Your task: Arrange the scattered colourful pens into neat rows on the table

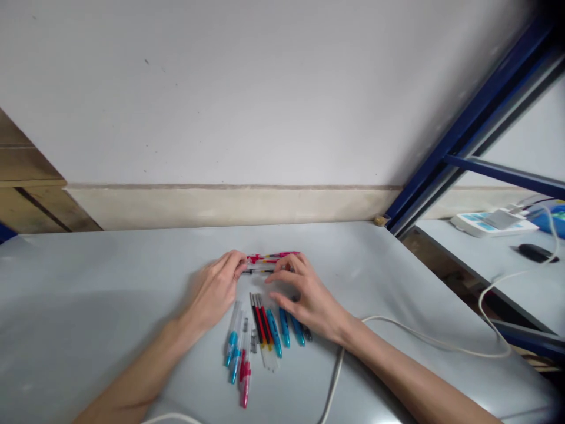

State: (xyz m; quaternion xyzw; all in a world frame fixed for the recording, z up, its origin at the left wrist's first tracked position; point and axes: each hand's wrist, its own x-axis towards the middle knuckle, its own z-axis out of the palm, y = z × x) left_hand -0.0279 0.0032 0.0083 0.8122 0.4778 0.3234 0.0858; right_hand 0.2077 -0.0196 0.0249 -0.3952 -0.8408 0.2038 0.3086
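My left hand (218, 288) and my right hand (306, 297) meet over a grey table (88, 306). Between their fingertips they pinch a thin clear pen with a dark core (258, 271), held level just above the table. Just behind it lies a red pen (273, 257) on the table. Below the hands lies a loose row of several pens (260, 333) with blue, red and clear barrels, partly under my right palm.
A white cable (424, 338) runs from under my right wrist off to the right. A blue metal shelf frame (463, 135) rises at the right, beside a second table with a white device (492, 222) and a black mouse (535, 252). A white wall stands behind.
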